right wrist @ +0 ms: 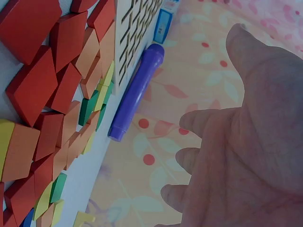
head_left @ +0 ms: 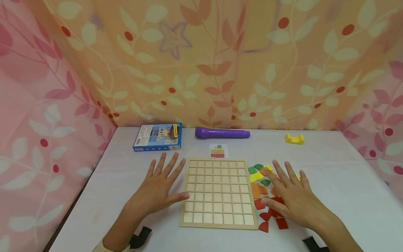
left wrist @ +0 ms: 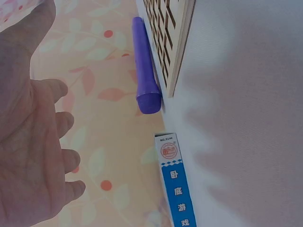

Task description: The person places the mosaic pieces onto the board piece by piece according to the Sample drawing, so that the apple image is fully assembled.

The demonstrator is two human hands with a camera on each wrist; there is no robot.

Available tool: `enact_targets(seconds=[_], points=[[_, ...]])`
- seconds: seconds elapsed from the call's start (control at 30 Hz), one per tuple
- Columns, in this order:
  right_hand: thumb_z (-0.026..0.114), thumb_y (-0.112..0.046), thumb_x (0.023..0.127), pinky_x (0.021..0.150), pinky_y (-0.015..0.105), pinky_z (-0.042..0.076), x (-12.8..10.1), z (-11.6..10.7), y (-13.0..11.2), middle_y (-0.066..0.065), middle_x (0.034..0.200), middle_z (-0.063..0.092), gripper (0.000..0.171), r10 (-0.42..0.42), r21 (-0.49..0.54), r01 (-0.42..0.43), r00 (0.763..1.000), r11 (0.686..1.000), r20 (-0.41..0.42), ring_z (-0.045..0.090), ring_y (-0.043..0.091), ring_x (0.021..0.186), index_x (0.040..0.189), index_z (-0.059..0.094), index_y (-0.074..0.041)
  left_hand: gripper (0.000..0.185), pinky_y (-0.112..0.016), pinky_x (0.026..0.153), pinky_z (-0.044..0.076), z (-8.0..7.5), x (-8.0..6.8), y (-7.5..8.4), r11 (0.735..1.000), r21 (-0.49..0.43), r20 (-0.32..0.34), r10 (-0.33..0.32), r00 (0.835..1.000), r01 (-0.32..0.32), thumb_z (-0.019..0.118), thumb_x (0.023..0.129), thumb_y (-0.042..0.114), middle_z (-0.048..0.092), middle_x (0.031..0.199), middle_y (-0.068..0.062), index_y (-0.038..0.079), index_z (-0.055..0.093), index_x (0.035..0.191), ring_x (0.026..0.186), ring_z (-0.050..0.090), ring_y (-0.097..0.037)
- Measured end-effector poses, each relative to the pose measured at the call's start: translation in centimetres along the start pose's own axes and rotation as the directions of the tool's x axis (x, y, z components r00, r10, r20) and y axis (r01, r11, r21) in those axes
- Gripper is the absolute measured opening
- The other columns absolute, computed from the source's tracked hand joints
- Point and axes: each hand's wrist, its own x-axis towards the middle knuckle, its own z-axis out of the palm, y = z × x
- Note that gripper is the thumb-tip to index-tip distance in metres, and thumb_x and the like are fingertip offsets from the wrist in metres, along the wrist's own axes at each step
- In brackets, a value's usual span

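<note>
A wooden grid board point(head_left: 219, 225) lies in the middle of the white table, its square cells bare. My left hand point(head_left: 157, 190) is spread over the board's left side, with the thumb tip overlapping its left edge in the head view. On the other side my right hand point(head_left: 294, 199) spreads its fingers over a scatter of flat pieces and hides some of them. Red pieces point(head_left: 282, 223), orange pieces point(head_left: 256, 191), yellow pieces point(head_left: 256, 176) and green pieces point(head_left: 265, 182) show beside the board. Both hands hold nothing; the wrist views show their fingers extended.
Behind the board lies a small pattern card point(head_left: 218, 151). Farther back are a blue box point(head_left: 157, 137), a purple microphone-shaped object point(head_left: 222, 133) and a yellow curved holder point(head_left: 294, 139). Patterned curtains point(head_left: 201, 63) hang along the back and sides of the table.
</note>
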Motion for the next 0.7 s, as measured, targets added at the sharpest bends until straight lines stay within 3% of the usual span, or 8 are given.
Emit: enact_targets(seconds=[0.17, 0.33, 0.57, 0.7], points=[[0.057, -0.065, 0.092, 0.110, 0.073, -0.007, -0.2, 0.1, 0.0, 0.013, 0.167, 0.006, 0.086, -0.017, 0.003, 0.017, 1.000, 1.000, -0.018, 0.005, 0.050, 0.148, 0.161, 0.021, -0.028, 0.097, -0.065, 0.116, 0.003, -0.2, 0.0, 0.1, 1.000, 0.007, 0.000, 0.006, 1.000, -0.006, 0.052, 0.089, 0.074, 0.000, 0.168, -0.004, 0.023, 0.014, 0.163, 0.151, -0.008, -0.038], [0.055, -0.066, 0.093, 0.111, 0.067, -0.015, -0.2, -0.1, 0.2, 0.012, 0.168, 0.001, 0.087, -0.002, 0.012, 0.002, 1.000, 1.000, -0.011, 0.000, 0.048, 0.149, 0.162, 0.018, -0.030, 0.097, -0.065, 0.116, 0.003, -0.4, 0.0, 0.1, 1.000, 0.004, -0.010, 0.015, 1.000, -0.015, 0.054, 0.089, 0.073, 0.002, 0.168, -0.006, 0.022, 0.017, 0.162, 0.151, -0.007, -0.039], [0.051, -0.070, 0.092, 0.109, 0.066, -0.019, 0.0, -0.4, 0.6, 0.015, 0.167, 0.002, 0.090, 0.038, 0.003, -0.038, 0.999, 0.999, 0.016, -0.003, 0.047, 0.149, 0.162, 0.019, -0.025, 0.098, -0.065, 0.116, 0.002, -0.3, 0.1, 0.2, 1.000, -0.007, 0.004, 0.002, 1.000, -0.002, 0.059, 0.087, 0.071, 0.001, 0.168, -0.004, 0.022, 0.018, 0.162, 0.151, -0.009, -0.038], [0.052, -0.073, 0.090, 0.109, 0.070, -0.014, 0.0, -0.8, 1.1, 0.018, 0.166, 0.009, 0.093, 0.072, 0.013, -0.073, 0.996, 0.997, 0.048, 0.002, 0.050, 0.148, 0.161, 0.025, -0.018, 0.100, -0.065, 0.116, 0.003, 0.0, -0.1, 0.2, 1.000, -0.016, 0.017, -0.003, 1.000, 0.003, 0.061, 0.086, 0.071, 0.001, 0.168, -0.005, 0.021, 0.019, 0.162, 0.151, -0.008, -0.038]])
